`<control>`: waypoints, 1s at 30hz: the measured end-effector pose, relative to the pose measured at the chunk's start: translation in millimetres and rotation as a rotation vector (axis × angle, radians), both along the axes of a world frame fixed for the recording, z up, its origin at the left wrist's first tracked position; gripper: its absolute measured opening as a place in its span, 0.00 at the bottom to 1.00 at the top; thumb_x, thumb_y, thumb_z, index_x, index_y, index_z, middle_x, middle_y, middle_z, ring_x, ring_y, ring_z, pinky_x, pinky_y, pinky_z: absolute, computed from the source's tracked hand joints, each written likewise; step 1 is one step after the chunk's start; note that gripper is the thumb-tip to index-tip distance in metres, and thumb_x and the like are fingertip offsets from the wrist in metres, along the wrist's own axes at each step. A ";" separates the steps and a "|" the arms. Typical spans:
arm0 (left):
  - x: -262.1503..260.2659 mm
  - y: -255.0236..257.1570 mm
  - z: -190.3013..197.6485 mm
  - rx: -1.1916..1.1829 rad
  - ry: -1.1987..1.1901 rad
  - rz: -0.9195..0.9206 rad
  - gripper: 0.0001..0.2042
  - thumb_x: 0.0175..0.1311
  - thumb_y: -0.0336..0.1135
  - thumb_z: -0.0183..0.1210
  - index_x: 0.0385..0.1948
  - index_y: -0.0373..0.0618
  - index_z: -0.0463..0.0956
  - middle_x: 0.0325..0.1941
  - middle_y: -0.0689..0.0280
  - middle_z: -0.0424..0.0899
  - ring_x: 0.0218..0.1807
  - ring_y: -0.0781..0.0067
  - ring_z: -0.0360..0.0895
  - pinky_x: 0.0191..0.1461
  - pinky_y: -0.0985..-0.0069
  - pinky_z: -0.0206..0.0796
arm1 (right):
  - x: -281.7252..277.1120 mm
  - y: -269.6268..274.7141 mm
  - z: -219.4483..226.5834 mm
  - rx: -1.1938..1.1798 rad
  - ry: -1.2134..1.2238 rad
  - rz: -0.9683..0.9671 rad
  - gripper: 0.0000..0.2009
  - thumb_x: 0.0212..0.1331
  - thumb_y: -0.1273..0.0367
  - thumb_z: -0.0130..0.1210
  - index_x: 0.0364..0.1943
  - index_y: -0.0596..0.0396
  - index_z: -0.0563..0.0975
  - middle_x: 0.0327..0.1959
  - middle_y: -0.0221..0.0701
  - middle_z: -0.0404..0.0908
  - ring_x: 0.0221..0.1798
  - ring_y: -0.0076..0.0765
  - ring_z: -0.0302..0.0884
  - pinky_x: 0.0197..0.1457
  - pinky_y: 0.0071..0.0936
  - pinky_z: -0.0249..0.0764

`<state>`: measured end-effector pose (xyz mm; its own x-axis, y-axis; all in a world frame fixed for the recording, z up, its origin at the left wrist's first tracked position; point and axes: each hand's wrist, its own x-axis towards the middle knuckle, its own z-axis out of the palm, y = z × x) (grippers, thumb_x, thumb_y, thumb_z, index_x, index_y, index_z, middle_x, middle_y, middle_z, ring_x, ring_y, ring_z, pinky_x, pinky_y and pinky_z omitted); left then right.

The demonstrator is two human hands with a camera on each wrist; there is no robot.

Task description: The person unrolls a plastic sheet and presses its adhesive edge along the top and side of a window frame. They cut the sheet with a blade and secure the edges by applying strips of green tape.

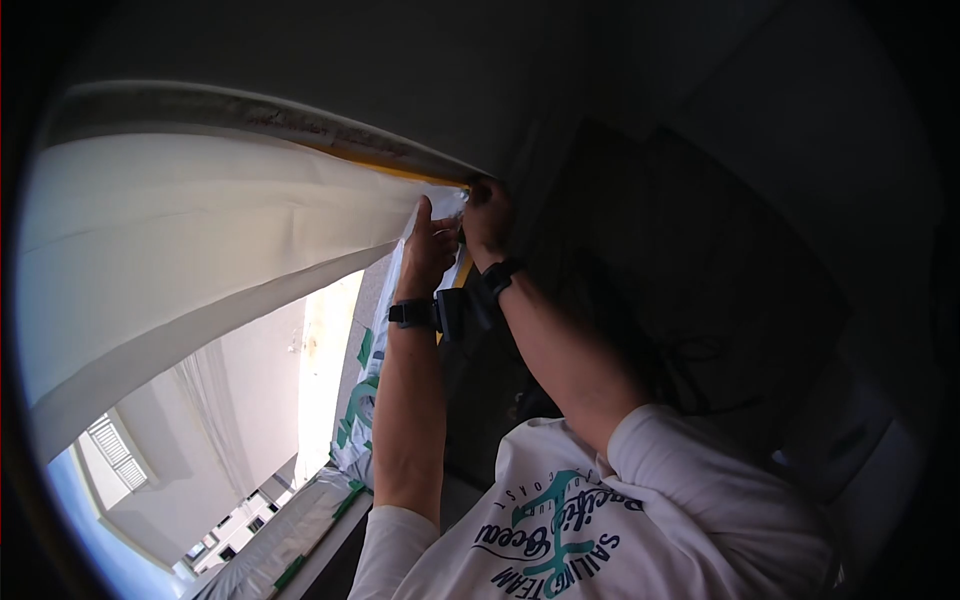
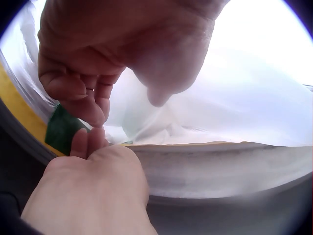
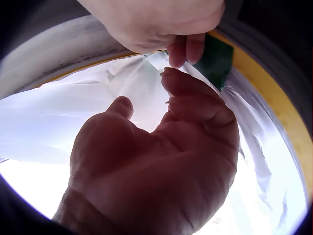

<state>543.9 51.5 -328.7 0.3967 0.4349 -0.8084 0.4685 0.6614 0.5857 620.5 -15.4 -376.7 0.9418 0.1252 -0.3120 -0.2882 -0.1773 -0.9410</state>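
- Thin, pale film (image 2: 220,112) lies creased along a curved, scuffed rim (image 2: 220,171); likely light, soft, easily torn, best taken by its edge.
- Left hand (image 2: 127,49) curls its fingers, thumb apart; any hold, cannot tell.
- Right hand (image 2: 98,191) has two fingers together beside smooth green tape (image 2: 61,129); pinch hidden.

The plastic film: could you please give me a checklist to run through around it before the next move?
Plastic film smooth near the hands: not ok, creased.
Green tape present beside the right hand: ok.
Green tape fully stuck down: cannot tell.
Yellow tape visible along the rim: ok.
Right hand's grip: cannot tell, thumb hidden.
Left hand's thumb apart from its fingers: ok.
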 end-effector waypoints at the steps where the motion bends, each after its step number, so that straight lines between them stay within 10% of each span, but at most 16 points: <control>1: -1.0 -0.3 1.4 0.000 -0.002 0.001 0.33 0.62 0.71 0.51 0.36 0.43 0.76 0.24 0.70 0.76 0.23 0.80 0.69 0.25 0.82 0.57 | 0.1 0.4 1.4 -0.053 0.009 -0.003 0.12 0.67 0.66 0.48 0.44 0.57 0.81 0.42 0.47 0.84 0.47 0.55 0.82 0.50 0.42 0.76; 15: -25.2 12.8 1.2 -0.015 -0.037 -0.039 0.30 0.59 0.72 0.55 0.33 0.48 0.76 0.25 0.72 0.77 0.23 0.80 0.69 0.24 0.83 0.56 | -13.5 -5.8 -18.7 0.093 -0.013 -0.038 0.15 0.69 0.65 0.47 0.49 0.61 0.78 0.40 0.47 0.85 0.46 0.54 0.83 0.49 0.39 0.78; 24: -26.1 13.4 15.5 -0.052 0.012 -0.010 0.30 0.60 0.71 0.54 0.32 0.47 0.76 0.23 0.71 0.77 0.22 0.78 0.70 0.23 0.82 0.57 | 7.2 -28.0 12.7 -0.275 -0.319 0.497 0.18 0.67 0.68 0.46 0.59 0.58 0.73 0.48 0.52 0.81 0.50 0.60 0.79 0.52 0.44 0.77; 27: -29.6 1.4 44.3 0.170 0.038 -0.083 0.27 0.63 0.64 0.57 0.34 0.43 0.76 0.24 0.71 0.75 0.22 0.81 0.68 0.24 0.83 0.57 | 15.3 -33.7 -0.9 -0.607 -0.971 0.613 0.22 0.66 0.65 0.48 0.61 0.63 0.69 0.43 0.58 0.80 0.43 0.63 0.81 0.50 0.47 0.78; 30: -35.9 -13.3 95.3 0.419 0.052 -0.243 0.20 0.67 0.55 0.57 0.35 0.45 0.77 0.27 0.73 0.79 0.26 0.85 0.71 0.26 0.85 0.59 | 20.5 -40.6 3.9 -0.617 -1.001 0.788 0.23 0.66 0.64 0.48 0.60 0.67 0.68 0.43 0.59 0.80 0.43 0.61 0.82 0.48 0.47 0.78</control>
